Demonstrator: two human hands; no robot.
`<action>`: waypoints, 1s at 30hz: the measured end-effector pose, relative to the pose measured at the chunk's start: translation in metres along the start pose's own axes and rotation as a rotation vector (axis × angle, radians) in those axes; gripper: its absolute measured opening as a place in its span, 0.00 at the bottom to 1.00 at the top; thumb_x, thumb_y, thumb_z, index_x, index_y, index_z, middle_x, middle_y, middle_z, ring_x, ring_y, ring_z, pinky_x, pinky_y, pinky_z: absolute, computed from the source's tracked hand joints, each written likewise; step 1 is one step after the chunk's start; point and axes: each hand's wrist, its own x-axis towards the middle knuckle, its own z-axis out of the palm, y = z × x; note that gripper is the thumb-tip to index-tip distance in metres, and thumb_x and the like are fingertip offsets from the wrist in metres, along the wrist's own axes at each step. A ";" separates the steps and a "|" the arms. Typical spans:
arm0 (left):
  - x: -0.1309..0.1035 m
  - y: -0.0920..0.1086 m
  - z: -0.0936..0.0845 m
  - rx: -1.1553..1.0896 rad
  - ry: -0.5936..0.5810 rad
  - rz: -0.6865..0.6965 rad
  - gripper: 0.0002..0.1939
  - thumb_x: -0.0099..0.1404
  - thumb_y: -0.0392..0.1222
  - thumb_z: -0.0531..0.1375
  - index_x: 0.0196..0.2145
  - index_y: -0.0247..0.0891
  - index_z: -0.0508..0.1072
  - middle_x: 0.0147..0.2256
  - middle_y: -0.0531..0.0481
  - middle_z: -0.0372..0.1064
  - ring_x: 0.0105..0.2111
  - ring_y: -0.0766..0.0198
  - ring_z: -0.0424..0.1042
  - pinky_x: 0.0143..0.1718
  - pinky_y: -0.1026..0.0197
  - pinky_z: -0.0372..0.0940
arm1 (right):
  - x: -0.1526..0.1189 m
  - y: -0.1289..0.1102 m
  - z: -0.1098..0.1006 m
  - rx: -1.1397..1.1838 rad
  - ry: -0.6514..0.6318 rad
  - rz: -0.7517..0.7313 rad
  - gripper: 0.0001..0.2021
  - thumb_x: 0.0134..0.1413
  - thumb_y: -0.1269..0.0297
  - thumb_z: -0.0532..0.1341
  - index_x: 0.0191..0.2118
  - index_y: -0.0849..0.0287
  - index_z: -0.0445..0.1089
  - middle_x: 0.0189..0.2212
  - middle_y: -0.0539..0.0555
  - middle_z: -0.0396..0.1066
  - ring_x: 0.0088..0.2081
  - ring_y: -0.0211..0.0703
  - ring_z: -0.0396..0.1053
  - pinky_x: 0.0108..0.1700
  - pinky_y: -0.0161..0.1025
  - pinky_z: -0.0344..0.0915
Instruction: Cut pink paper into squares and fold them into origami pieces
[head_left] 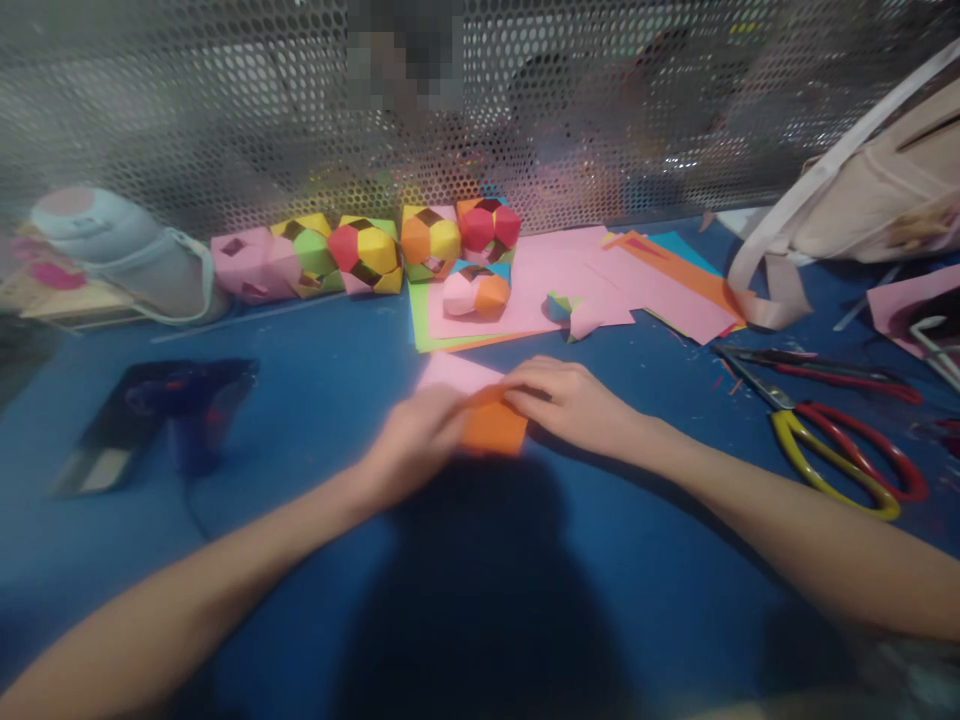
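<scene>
In the middle of the blue table, a small orange sheet of paper (493,428) lies between my two hands. My left hand (418,440) is closed on its left edge, slightly smeared, with the fingertips partly hidden. At the top right corner, my right hand (566,398) pinches the same sheet, fingers bent and pressed together. Just behind them a pink sheet of paper (454,372) shows, partly covered by my left hand and the orange sheet.
Several coloured paper balls (365,255) stand along a perforated metal screen (300,130). Behind my hands lie stacked pink sheets (555,265) and a small folded paper piece (574,315). Scissors (832,440) are at right, what looks like a glue gun (191,410) at left, near a bottle (127,250).
</scene>
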 end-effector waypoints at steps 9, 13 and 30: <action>-0.007 0.011 0.007 -0.671 0.233 -0.349 0.13 0.63 0.46 0.56 0.42 0.36 0.69 0.39 0.48 0.72 0.35 0.64 0.70 0.35 0.63 0.65 | 0.003 -0.020 0.018 0.866 0.180 0.557 0.23 0.44 0.63 0.62 0.48 0.57 0.60 0.40 0.55 0.72 0.38 0.43 0.72 0.41 0.43 0.70; -0.006 0.006 0.012 -0.816 0.239 -0.382 0.16 0.62 0.48 0.58 0.43 0.36 0.69 0.37 0.48 0.72 0.32 0.65 0.70 0.31 0.65 0.65 | 0.003 -0.023 0.015 0.894 0.091 0.466 0.21 0.42 0.72 0.57 0.46 0.56 0.63 0.42 0.54 0.73 0.43 0.43 0.72 0.43 0.41 0.70; 0.010 -0.026 -0.005 -0.115 0.117 -0.095 0.09 0.61 0.39 0.55 0.31 0.38 0.76 0.32 0.49 0.74 0.34 0.62 0.69 0.38 0.59 0.63 | -0.004 0.002 0.021 0.014 0.159 0.032 0.02 0.53 0.69 0.58 0.34 0.58 0.67 0.34 0.55 0.72 0.36 0.45 0.68 0.40 0.41 0.64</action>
